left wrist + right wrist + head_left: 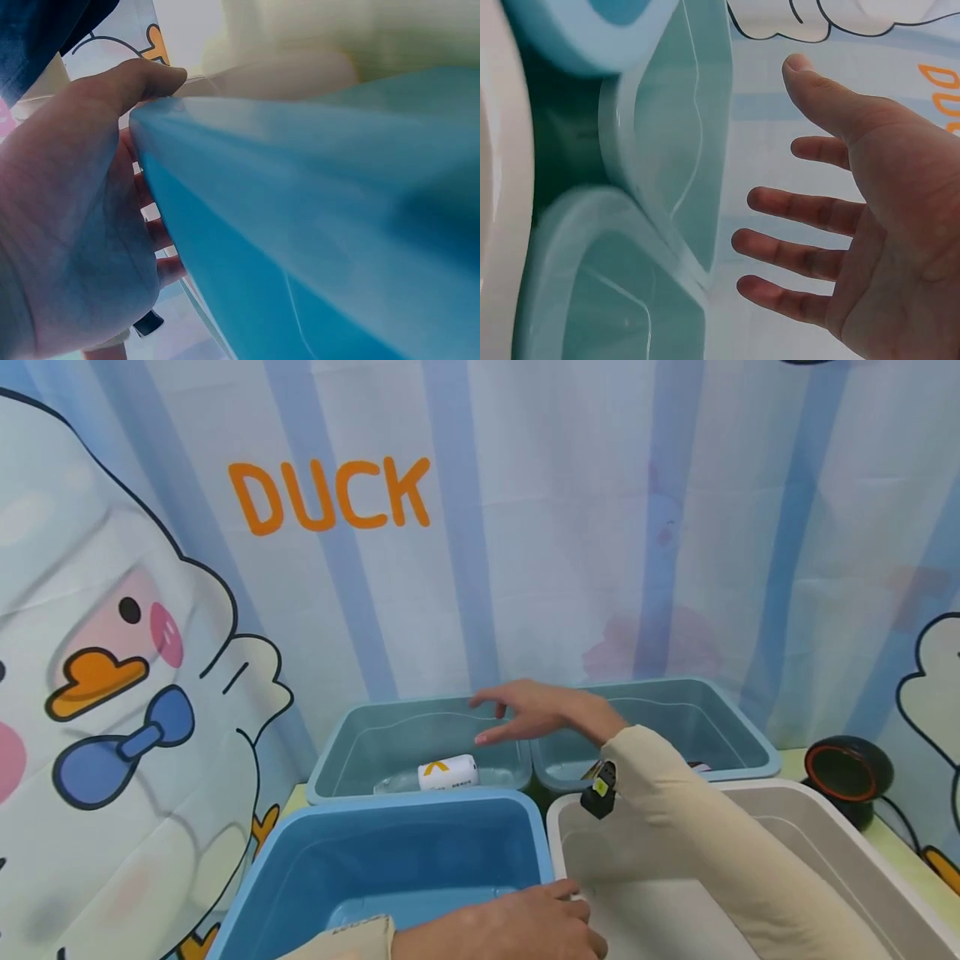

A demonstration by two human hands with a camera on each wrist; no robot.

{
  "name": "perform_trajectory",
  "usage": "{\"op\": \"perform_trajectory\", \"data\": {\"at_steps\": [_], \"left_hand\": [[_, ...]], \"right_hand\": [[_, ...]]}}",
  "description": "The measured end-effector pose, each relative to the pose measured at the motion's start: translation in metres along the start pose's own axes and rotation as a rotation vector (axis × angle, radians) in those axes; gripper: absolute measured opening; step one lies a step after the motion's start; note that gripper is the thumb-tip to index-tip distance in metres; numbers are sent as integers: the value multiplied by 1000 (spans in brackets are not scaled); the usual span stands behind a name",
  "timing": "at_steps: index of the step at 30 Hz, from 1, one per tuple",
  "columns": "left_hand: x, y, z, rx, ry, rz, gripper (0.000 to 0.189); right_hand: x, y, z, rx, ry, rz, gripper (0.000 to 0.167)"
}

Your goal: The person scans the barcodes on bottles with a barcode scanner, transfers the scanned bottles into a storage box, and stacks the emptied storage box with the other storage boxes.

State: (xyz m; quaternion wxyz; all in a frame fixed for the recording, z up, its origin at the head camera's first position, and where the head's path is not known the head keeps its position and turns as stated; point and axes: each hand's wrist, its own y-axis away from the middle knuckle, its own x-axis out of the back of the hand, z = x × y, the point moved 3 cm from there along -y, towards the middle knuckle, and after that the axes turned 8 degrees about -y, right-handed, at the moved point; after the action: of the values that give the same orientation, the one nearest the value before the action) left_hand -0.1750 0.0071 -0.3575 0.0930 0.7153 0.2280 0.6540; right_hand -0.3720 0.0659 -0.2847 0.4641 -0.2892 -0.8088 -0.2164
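My right hand [528, 710] reaches over the back left teal tub [341, 752], fingers spread and nothing held. In the right wrist view the right hand [892, 217] shows its palm, with thumb and fingers apart. Inside that tub lies a white cylindrical container [448, 772] with a yellow mark, below and left of the hand. Something clear beside it is too small to tell. My left hand [510, 927] lies at the adjoining rims of the blue tub [397, 802] and the white tub [780, 787]. In the left wrist view its fingers are partly hidden behind the blue rim [247, 124].
A second teal tub [675, 718] stands at the back right, with small items partly hidden by the sleeve. A round black device [847, 777] with a cable stands at the far right. A printed duck curtain [547, 527] hangs behind the tubs.
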Motion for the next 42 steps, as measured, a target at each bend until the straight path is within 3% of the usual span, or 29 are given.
{"op": "perform_trajectory", "data": {"at_steps": [9, 22, 34, 42], "left_hand": [[0, 0, -2, 37, 77, 7, 53], [1, 6, -1, 46, 68, 11, 52], [0, 7, 0, 43, 50, 38, 55], [0, 5, -1, 54, 86, 7, 53]], "right_hand": [[16, 42, 26, -40, 10, 65, 70], [38, 114, 56, -74, 37, 157, 69], [39, 180, 84, -161, 61, 225, 77], [32, 225, 103, -211, 80, 250, 77]]}}
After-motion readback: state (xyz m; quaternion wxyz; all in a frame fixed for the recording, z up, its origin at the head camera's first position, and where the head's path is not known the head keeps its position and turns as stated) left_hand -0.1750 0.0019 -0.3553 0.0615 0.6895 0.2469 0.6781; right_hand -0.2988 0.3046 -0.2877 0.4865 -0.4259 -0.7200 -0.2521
